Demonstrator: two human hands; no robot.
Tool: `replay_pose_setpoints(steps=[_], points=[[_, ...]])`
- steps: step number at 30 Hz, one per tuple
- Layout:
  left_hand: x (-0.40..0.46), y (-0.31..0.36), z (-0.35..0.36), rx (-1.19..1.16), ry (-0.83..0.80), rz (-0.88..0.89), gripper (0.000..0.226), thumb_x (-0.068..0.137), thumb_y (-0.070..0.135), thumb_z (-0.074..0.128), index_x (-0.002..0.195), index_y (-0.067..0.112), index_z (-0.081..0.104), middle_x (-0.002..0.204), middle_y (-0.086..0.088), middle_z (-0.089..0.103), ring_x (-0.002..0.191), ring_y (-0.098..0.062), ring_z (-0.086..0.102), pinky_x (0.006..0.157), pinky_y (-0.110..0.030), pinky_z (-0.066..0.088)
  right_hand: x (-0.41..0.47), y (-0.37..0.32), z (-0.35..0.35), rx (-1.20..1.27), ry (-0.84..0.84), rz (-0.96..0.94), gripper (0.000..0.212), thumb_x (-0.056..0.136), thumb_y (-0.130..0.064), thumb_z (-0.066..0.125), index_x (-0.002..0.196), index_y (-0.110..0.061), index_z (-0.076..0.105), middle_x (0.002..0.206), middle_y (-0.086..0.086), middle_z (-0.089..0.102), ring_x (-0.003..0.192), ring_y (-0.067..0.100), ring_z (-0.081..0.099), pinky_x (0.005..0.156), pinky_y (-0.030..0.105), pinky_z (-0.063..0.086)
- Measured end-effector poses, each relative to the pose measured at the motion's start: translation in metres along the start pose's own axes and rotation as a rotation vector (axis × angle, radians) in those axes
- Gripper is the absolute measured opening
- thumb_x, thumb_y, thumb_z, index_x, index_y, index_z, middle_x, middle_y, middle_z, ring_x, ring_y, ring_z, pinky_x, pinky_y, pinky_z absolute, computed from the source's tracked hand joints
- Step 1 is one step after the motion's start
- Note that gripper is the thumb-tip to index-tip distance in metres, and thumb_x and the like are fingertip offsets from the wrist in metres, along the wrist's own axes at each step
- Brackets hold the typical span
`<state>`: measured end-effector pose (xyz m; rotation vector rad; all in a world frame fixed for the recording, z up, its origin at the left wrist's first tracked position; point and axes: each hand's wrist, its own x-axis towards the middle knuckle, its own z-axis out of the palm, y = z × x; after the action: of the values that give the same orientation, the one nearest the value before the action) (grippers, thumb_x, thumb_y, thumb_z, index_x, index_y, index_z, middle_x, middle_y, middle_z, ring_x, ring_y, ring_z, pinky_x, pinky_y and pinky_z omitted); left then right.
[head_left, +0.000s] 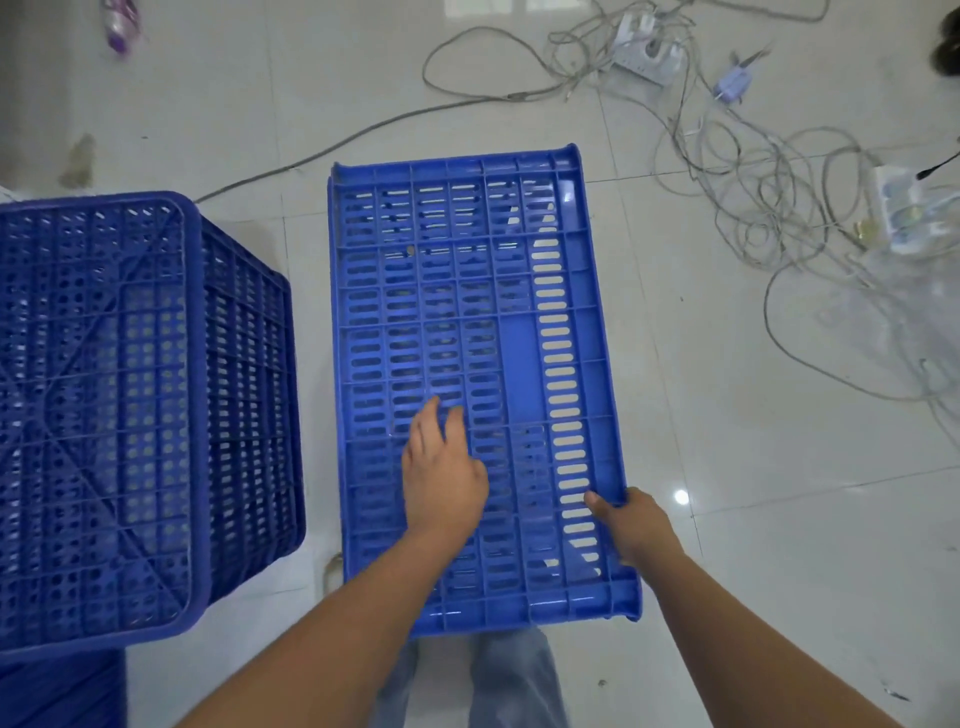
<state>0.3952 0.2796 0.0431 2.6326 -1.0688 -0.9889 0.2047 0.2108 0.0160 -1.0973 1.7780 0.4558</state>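
Steadying light-blue slotted crate (467, 312) over the middle of the tiled floor (727, 519), broad slotted face turned up toward the camera, long side running away from the body. Covering the tops of the trouser legs (498, 680) with its near end; cannot tell whether the far end is touching the floor.

Pressing left hand (444, 478) flat on the slotted face, toward the near left part, fingers straight and slightly apart, thumb splayed. Clamping right hand (631, 525) on the crate's right rim close to the near right corner, thumb lying on top of the slots, other fingers curling round the edge out of sight.

Standing just beside, on the left: dark-blue crate (104, 415), taller, turned bottom-up, a narrow strip of floor showing between the two.

Sprawling across the far right of the floor, well apart from the crates: tangle of grey cables (753, 208), white power strip (644, 54) among them. Lying at the far left edge: blurred purple-and-white thing (120, 26), too unclear for identifying.
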Motion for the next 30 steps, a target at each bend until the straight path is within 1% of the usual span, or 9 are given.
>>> replay_pose_setpoints(steps=[4,7,9,12,14,18,21,26,30], points=[[-0.013,0.057,0.031,-0.043,-0.09,-0.003,0.065,0.095,0.029,0.045,0.151,0.012,0.016,0.162,-0.007,0.001,0.15,-0.023,0.001,0.118,-0.039,0.015,-0.007,0.018,-0.01,-0.051,0.007,-0.087,0.053,0.082,-0.064,0.051,0.106,-0.019,0.064,0.106,0.003,0.07,0.096,0.025,0.066,0.088,0.039,0.052],[-0.018,0.09,0.052,-0.019,-0.147,-0.096,0.084,0.092,0.047,0.047,0.153,0.012,0.002,0.16,-0.014,-0.018,0.148,-0.028,-0.015,0.119,-0.041,0.009,-0.006,0.027,-0.013,0.154,-0.059,-0.121,0.083,0.076,-0.071,0.052,0.112,0.002,0.064,0.115,0.022,0.067,0.107,0.037,0.062,0.097,0.045,0.048],[-0.016,0.108,0.062,-0.013,-0.146,-0.181,0.097,0.087,0.056,0.05,0.153,0.009,-0.003,0.158,-0.018,-0.023,0.147,-0.031,-0.021,0.119,-0.045,0.005,-0.001,0.033,-0.013,0.359,-0.104,-0.095,0.104,0.056,-0.087,0.047,0.112,-0.001,0.067,0.114,0.019,0.069,0.108,0.034,0.063,0.1,0.046,0.046],[-0.012,0.131,0.071,-0.013,-0.161,-0.278,0.112,0.081,0.065,0.054,0.151,0.005,-0.009,0.157,-0.021,-0.022,0.145,-0.037,-0.022,0.118,-0.052,0.004,-0.005,0.036,-0.013,0.571,-0.182,-0.012,0.063,0.089,-0.063,0.039,0.097,-0.01,0.071,0.101,0.009,0.071,0.09,0.021,0.066,0.079,0.032,0.052],[-0.008,0.143,0.076,0.017,-0.156,-0.316,0.119,0.077,0.067,0.056,0.15,0.001,-0.011,0.157,-0.023,-0.02,0.144,-0.042,-0.02,0.117,-0.053,0.01,0.0,0.048,-0.01,0.634,-0.195,0.003,0.057,0.099,-0.049,0.031,0.081,-0.013,0.07,0.088,0.011,0.072,0.082,0.024,0.067,0.071,0.031,0.05],[-0.003,0.149,0.087,0.121,-0.094,-0.332,0.12,0.078,0.059,0.064,0.148,-0.004,-0.011,0.156,-0.03,-0.014,0.143,-0.05,-0.014,0.115,-0.056,0.017,0.005,0.057,-0.009,0.735,-0.23,0.043,0.06,0.099,-0.05,0.03,0.099,-0.008,0.072,0.11,0.019,0.071,0.11,0.035,0.064,0.099,0.044,0.048],[-0.002,0.15,0.094,0.176,-0.073,-0.322,0.118,0.079,0.054,0.065,0.148,-0.005,-0.01,0.156,-0.03,-0.012,0.142,-0.053,-0.011,0.114,-0.057,0.02,0.016,0.063,-0.009,0.741,-0.268,0.045,0.065,0.097,-0.054,0.032,0.115,-0.002,0.066,0.116,0.016,0.068,0.107,0.028,0.063,0.088,0.035,0.049],[0.001,0.149,0.091,0.194,-0.105,-0.288,0.116,0.08,0.051,0.066,0.148,-0.007,-0.009,0.156,-0.03,-0.011,0.143,-0.053,-0.005,0.115,-0.055,0.024,0.024,0.066,-0.008,0.736,-0.304,0.013,0.047,0.097,-0.047,0.041,0.078,-0.012,0.066,0.081,0.006,0.068,0.071,0.019,0.059,0.067,0.027,0.046],[0.004,0.147,0.088,0.204,-0.12,-0.271,0.118,0.079,0.05,0.068,0.147,-0.009,-0.007,0.156,-0.033,-0.009,0.143,-0.052,0.002,0.112,-0.051,0.033,0.019,0.062,-0.007,0.67,-0.316,0.004,0.044,0.096,-0.043,0.044,0.091,-0.007,0.069,0.093,0.014,0.069,0.083,0.024,0.06,0.078,0.034,0.048]])
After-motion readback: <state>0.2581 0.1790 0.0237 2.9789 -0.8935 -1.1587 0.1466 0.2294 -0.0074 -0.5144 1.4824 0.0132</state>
